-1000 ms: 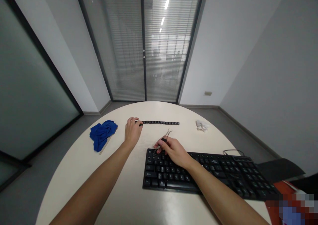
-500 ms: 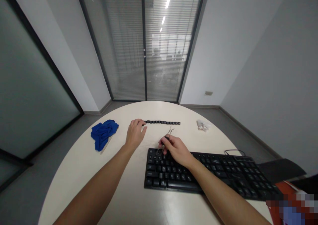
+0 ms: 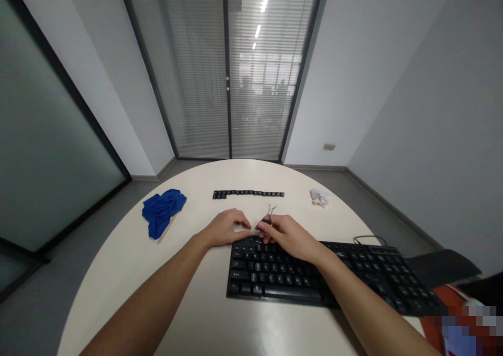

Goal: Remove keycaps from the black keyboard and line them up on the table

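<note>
A black keyboard (image 3: 334, 274) lies on the round white table (image 3: 204, 303) in front of me. My right hand (image 3: 288, 235) rests over its top left corner, shut on a wire keycap puller (image 3: 270, 210) whose loop ends stick out past my fingers. My left hand (image 3: 226, 227) is beside it at the keyboard's top left edge, its fingertips meeting my right hand's fingertips; whether it grips anything is hidden. A row of loose black keycaps (image 3: 247, 194) lies in a line farther back on the table.
A crumpled blue cloth (image 3: 162, 211) lies at the left of the table. A small white crumpled object (image 3: 319, 197) sits at the back right. The keyboard's cable (image 3: 367, 239) loops near the right edge. Glass doors with blinds stand behind.
My left hand has left the keycap row and come back toward me to the keyboard's top left corner, meeting my right hand. The row looks one keycap longer at its left end.
</note>
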